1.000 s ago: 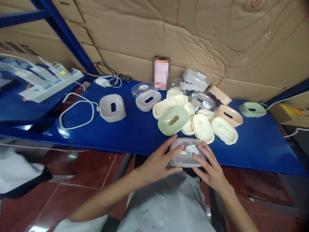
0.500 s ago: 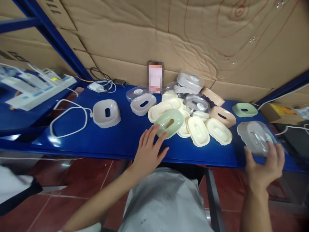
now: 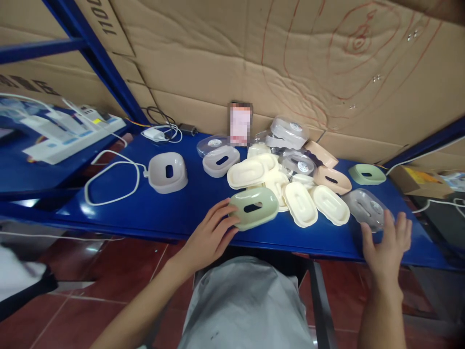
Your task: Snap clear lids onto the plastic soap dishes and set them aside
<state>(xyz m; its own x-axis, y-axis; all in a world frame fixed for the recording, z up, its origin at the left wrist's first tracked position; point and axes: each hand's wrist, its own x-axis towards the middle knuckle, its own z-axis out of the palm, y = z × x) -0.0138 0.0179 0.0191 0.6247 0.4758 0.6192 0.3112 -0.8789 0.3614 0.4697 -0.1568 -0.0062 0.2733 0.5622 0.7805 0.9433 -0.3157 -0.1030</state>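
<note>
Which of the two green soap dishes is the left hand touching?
The near green dish, at the table's front edge; the other green dish sits untouched far right.

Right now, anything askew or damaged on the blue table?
No damage visible. The cream trays lie heaped, overlapping at odd angles, with clear lids tilted among them. The green dish, under the left hand, sits near the table front edge.
</note>
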